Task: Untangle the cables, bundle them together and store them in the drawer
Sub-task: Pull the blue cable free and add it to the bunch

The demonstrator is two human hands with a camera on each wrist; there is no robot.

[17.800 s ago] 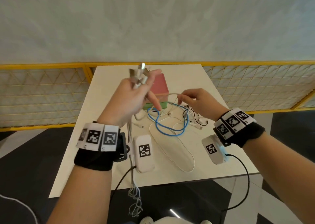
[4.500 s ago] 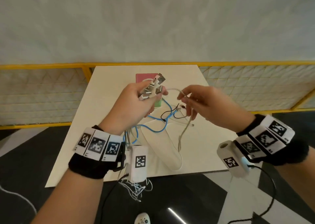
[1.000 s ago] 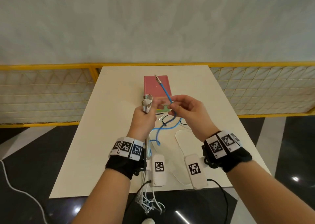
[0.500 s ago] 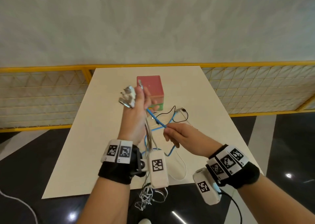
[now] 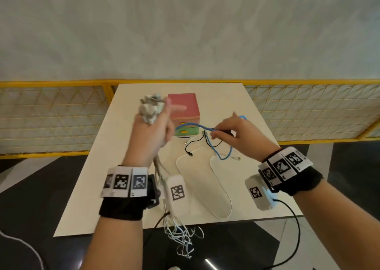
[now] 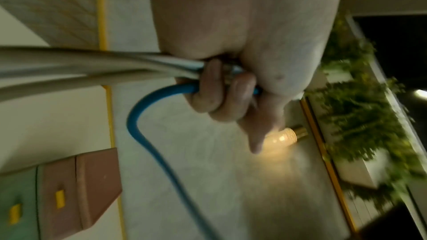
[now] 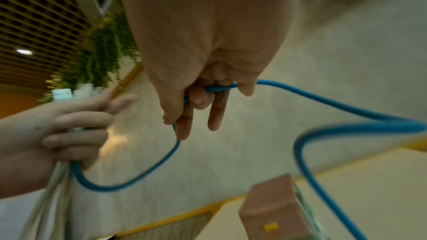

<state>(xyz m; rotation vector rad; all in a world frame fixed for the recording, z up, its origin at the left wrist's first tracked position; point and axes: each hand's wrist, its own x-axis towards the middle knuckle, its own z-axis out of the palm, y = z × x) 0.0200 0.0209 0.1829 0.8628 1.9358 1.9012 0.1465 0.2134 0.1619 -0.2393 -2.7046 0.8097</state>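
My left hand (image 5: 151,135) is raised over the table and grips a bundle of white cables (image 5: 151,110), plug ends sticking up above the fist and the rest hanging down past the table's front edge. The same fist (image 6: 221,90) also holds one end of the blue cable (image 6: 148,145). My right hand (image 5: 232,133) pinches that blue cable (image 5: 197,126) further along, to the right of the drawer box; in the right wrist view the fingers (image 7: 203,98) close on it (image 7: 300,101). A thin black cable (image 5: 197,144) and a white cable loop (image 5: 218,187) lie on the table.
A small drawer box (image 5: 184,110) with a pink top, a green lower drawer and yellow handles stands mid-table behind my hands. The white table (image 5: 94,179) has a yellow mesh fence (image 5: 51,113) behind it and dark floor around. Wrist camera leads hang near my forearms.
My right hand has slid rightward and up along the blue cable, stretching it out from my left fist. My left hand stays raised with the white bundle.
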